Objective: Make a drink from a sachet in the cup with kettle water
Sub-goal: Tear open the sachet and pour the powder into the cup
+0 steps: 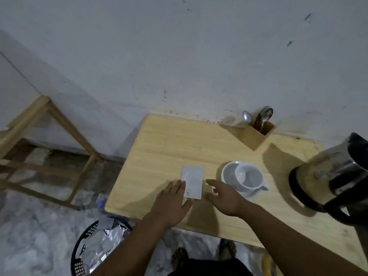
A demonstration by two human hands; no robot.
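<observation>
A white sachet (193,181) lies flat on the wooden table (159,156). My left hand (172,202) rests flat just left of it, fingertips touching its lower left edge, holding nothing. My right hand (225,197) hovers just right of the sachet, fingers spread and curled, empty. A white cup (249,177) stands empty on a white saucer (227,174) to the right of the sachet. A steel kettle (336,172) with a black handle stands at the table's right end.
A wooden holder (256,136) with spoons stands at the table's back against the wall. A dark bin (93,248) holding foil wrappers sits on the floor at the lower left. A wooden frame (49,120) stands to the left.
</observation>
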